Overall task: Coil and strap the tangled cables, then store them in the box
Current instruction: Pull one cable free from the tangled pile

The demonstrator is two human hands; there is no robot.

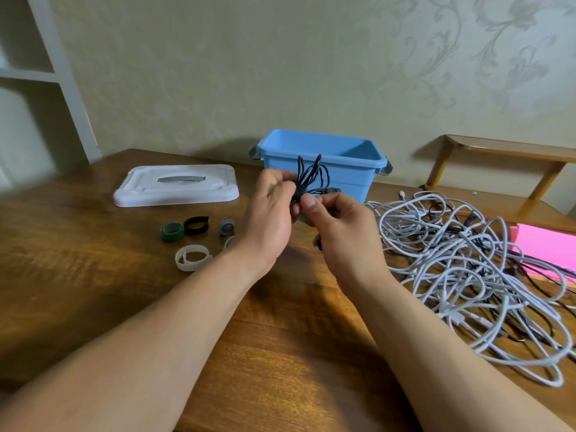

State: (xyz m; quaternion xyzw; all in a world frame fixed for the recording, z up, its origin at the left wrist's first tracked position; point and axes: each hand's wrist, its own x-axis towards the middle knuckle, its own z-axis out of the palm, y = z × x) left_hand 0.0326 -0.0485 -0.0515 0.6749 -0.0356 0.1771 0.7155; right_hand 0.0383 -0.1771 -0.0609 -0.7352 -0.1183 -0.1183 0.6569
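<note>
Both hands are up over the wooden table (124, 307), just in front of the blue box (352, 182). The left hand (268, 213) and the right hand (343, 232) pinch one small black cable (311, 174) with curled fingers, and its loops stick up above them. The box is open; its white lid (176, 185) lies flat to the left. Near the lid sit rolled straps: a green strap (171, 232), a black strap (196, 225), a grey strap (226, 226) and a white strap (191, 257). A big pile of tangled white cables (467, 269) lies on the right, its edge over a pink sheet (548, 247).
</note>
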